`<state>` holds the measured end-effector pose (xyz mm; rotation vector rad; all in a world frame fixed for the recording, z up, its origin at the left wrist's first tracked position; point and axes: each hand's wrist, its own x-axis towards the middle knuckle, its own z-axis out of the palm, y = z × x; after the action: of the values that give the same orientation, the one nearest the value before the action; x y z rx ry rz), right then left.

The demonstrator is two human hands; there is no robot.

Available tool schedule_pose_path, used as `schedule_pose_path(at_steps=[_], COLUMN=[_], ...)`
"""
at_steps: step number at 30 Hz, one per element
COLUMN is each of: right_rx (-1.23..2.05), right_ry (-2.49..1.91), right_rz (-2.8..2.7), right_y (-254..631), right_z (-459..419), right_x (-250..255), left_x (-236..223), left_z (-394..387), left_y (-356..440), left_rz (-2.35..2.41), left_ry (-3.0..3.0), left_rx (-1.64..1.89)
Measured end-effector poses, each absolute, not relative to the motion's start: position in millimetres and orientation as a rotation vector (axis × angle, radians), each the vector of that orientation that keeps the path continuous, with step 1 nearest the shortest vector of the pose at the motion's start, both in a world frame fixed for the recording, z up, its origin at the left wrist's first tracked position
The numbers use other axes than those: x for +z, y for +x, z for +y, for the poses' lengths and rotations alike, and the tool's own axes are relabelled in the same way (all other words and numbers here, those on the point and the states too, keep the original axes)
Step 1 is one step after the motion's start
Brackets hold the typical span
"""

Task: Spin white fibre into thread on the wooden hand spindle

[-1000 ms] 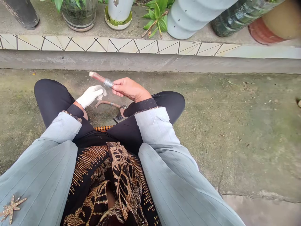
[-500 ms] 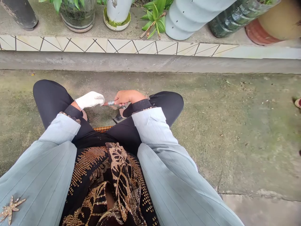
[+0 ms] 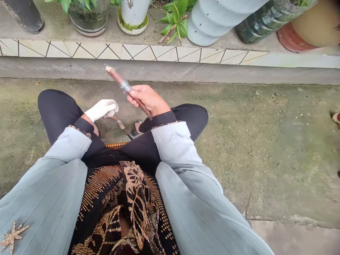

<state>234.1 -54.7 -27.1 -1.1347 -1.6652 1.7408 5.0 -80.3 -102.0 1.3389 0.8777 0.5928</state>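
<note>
My right hand (image 3: 145,97) is wrapped round a reddish-brown stick (image 3: 140,103) with grey wire (image 3: 124,86) wound about it. The stick slants up to the left, and its far tip is slightly blurred. My left hand (image 3: 102,109), in a white glove, is closed with its fingertips curled together; what they pinch is too small to make out. A faint thin strand runs from the wire winding down towards the glove. Just below the gloved fingers is a second brownish stick (image 3: 117,120) with a pale wrapped end; I cannot tell whether the glove touches it.
Concrete ground (image 3: 265,141) lies around my bent knees. Ahead runs a low ledge with a tiled edge (image 3: 162,53), bearing a white pot (image 3: 134,12), a pale ribbed container (image 3: 212,21), a dark bottle planter (image 3: 260,24) and leafy plants. A striped seat edge (image 3: 116,145) shows beneath me.
My right hand has risen and swung the wire-wound stick up and away from the glove, to a steep slant. The second stick has come into sight below the left hand, which has barely moved.
</note>
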Motion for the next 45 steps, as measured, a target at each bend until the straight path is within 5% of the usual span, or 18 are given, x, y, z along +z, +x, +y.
schedule_pose_path(at_steps=[9, 15, 18, 22, 29, 36, 40, 45], right_rx=[1.401, 2.285, 2.442, 2.249, 1.686, 1.202, 1.620, 2.317], right_ry=[-1.879, -1.355, -0.896, -0.732, -1.068, -1.851, -1.841, -1.010], right_rz=[-2.158, -2.597, -2.442, -2.130, -1.547, -2.096, -2.455, -2.417], right_y=[227, 229, 234, 243, 237, 227, 223, 230], right_z=[-42, -54, -55, -53, -47, -39, -50, -56], right_x=[-55, -48, -40, -30, -40, -70, -64, -42], left_x=[-92, -96, -96, -97, -98, -90, -91, -94], left_z=[-86, -86, -84, -83, -87, -87, -85, -85], left_y=[6, 4, 3, 2, 9, 10, 4, 2], left_rz=[0.825, 0.892, 0.874, 0.863, 0.815, 0.814, 0.896, 0.911], left_ry=[1.434, 1.424, 1.352, 1.251, 1.275, 1.393, 1.400, 1.368], left_rx=[0.414, 0.372, 0.381, 0.531, 0.518, 0.505, 0.548, 0.518])
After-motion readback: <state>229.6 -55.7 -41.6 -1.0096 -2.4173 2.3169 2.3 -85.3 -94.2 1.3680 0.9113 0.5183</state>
